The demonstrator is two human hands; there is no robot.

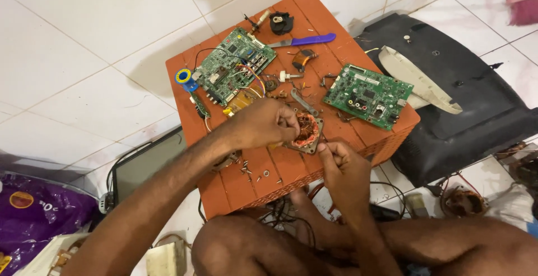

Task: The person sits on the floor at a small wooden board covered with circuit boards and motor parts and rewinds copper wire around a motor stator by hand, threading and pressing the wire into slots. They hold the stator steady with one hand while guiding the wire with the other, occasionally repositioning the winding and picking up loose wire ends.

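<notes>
While both hands meet over its near half, the orange plastic crate (pixel 246 189), turned bottom-up on the white tiled floor, serves as a bench rather than a container, and whatever lies under it cannot be seen. At three o'clock from it lies a black television back cover (pixel 476 124) with a pale curved plastic piece (pixel 417 77) resting on it. On the crate, a green circuit board (pixel 235 66) sits at eleven o'clock and a second green board (pixel 370 95) at two o'clock. A purple-handled knife (pixel 305 40) lies at twelve o'clock. At the centre sits a motor stator (pixel 305 132) with copper windings; the left hand (pixel 263 123) curls its fingers onto the windings at nine o'clock, while the right hand (pixel 342 167) pinches its edge at five o'clock. Small screws (pixel 255 172) lie scattered at seven o'clock.
</notes>
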